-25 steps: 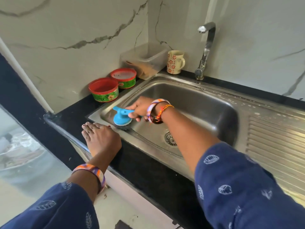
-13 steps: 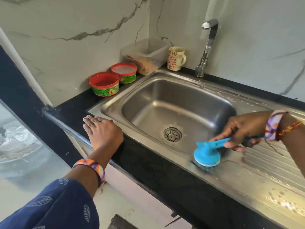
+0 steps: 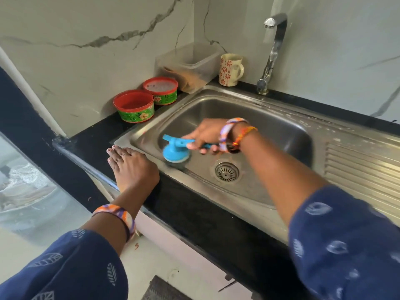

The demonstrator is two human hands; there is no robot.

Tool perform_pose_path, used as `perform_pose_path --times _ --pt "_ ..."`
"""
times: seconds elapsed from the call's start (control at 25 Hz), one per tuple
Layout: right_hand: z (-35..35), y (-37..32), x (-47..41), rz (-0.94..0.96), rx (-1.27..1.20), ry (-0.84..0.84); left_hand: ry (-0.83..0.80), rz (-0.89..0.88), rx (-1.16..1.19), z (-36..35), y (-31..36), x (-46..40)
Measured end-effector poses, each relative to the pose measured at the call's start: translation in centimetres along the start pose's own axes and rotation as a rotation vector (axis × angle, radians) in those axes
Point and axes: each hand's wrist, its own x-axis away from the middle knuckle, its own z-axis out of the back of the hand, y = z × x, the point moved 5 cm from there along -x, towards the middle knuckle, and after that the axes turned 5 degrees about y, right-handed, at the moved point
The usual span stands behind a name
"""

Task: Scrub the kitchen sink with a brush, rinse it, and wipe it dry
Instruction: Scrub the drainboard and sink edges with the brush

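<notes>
I'm mid-scrub: my right hand (image 3: 207, 135) grips the brush (image 3: 176, 151) on the sink (image 3: 281, 204) rim (left hand (image 3: 132, 167) flat); next, the basin walls.

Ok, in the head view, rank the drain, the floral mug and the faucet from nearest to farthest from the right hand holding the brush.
From the right hand gripping the blue brush:
1. Drain, just below the hand, on the basin floor.
2. Floral mug, behind the sink's back rim.
3. Faucet, farther right along the back wall.
</notes>
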Motion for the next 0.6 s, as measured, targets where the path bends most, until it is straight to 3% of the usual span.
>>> perform_pose_path --times 0.16,0.32,0.44,0.6 --pt "4.4 8.5 8.4 -0.254 -0.014 -0.08 -0.014 0.0 0.002 -0.1 -0.1 0.0" --pt "6.1 12.2 17.0 -0.307 -0.221 -0.066 0.004 -0.011 0.024 0.0 -0.1 -0.1" --pt "4.1 10.5 17.5 -0.182 -0.111 -0.07 0.035 0.018 0.067 0.3 -0.1 0.1" --pt "0.3 3.9 10.6 0.085 0.127 0.071 0.068 0.047 0.077 0.5 -0.5 -0.1"
